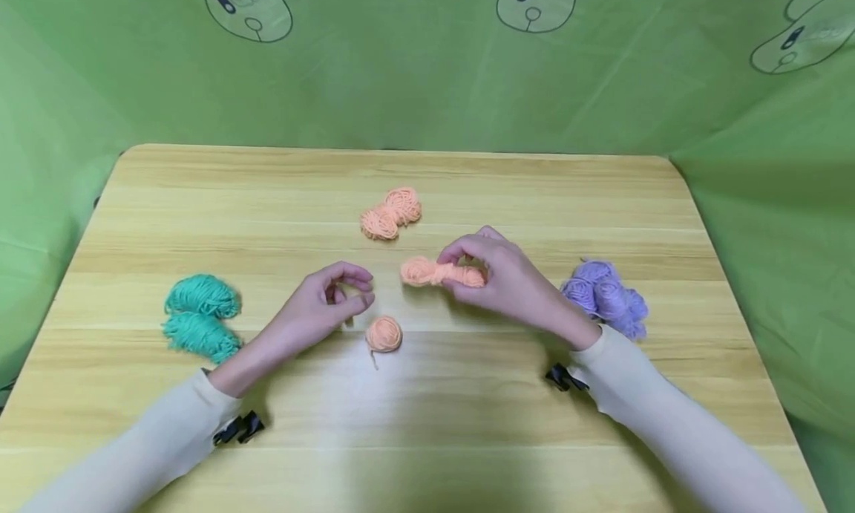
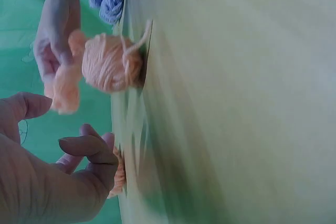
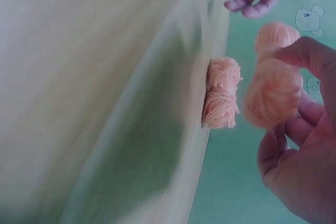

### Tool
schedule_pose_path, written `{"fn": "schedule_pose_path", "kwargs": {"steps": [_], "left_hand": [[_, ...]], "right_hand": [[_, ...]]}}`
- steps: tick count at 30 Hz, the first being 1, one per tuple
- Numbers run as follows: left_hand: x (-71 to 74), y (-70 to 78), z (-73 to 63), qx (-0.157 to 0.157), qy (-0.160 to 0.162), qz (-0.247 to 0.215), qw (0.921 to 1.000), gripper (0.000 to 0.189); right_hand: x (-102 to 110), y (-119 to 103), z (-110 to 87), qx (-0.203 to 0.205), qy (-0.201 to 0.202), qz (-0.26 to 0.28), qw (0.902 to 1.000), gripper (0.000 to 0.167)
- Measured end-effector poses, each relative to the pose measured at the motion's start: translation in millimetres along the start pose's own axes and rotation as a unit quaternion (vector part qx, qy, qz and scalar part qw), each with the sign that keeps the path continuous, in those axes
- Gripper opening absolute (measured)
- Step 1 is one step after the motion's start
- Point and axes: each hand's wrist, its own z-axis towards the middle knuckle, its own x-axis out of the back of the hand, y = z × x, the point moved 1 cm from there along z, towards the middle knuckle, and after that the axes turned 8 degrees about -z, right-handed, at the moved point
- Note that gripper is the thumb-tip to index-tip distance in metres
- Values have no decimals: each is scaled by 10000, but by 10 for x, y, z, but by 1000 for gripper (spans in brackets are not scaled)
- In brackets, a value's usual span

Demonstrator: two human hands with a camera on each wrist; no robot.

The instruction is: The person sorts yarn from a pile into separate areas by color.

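My right hand pinches a peach yarn skein, tied at its waist, above the middle of the table. In the right wrist view the same skein is gripped between thumb and fingers, clear of the wood. My left hand hovers to the left of it with relaxed, slightly bent fingers and nothing between them. Just below the left fingertips sits a small round peach yarn ball with a loose tail. A second peach skein lies farther back on the table.
Two teal skeins lie at the left, beside my left forearm. A pile of purple yarn sits at the right, partly behind my right wrist. The wooden table has green cloth hanging behind it and along its sides.
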Motion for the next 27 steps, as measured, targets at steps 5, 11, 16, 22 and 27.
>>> {"fn": "schedule_pose_path", "kwargs": {"steps": [5,11,16,22,27], "left_hand": [[-42,-42,-81,83,-128,138,9998,44],[-106,-63,-163,5,-274,257,9993,48],[-163,-72,-209,-18,-335,398,9986,50],[-207,-80,-242,38,-278,513,9983,47],[-238,-86,-251,100,-202,511,9984,42]], "right_hand": [[12,13,85,-485,187,-124,9986,27],[3,51,206,-916,271,-154,9953,27],[-43,108,287,-1170,275,-168,9926,29],[-103,111,369,-1465,344,-76,9886,26],[-159,101,461,-1732,331,-26,9843,25]]}}
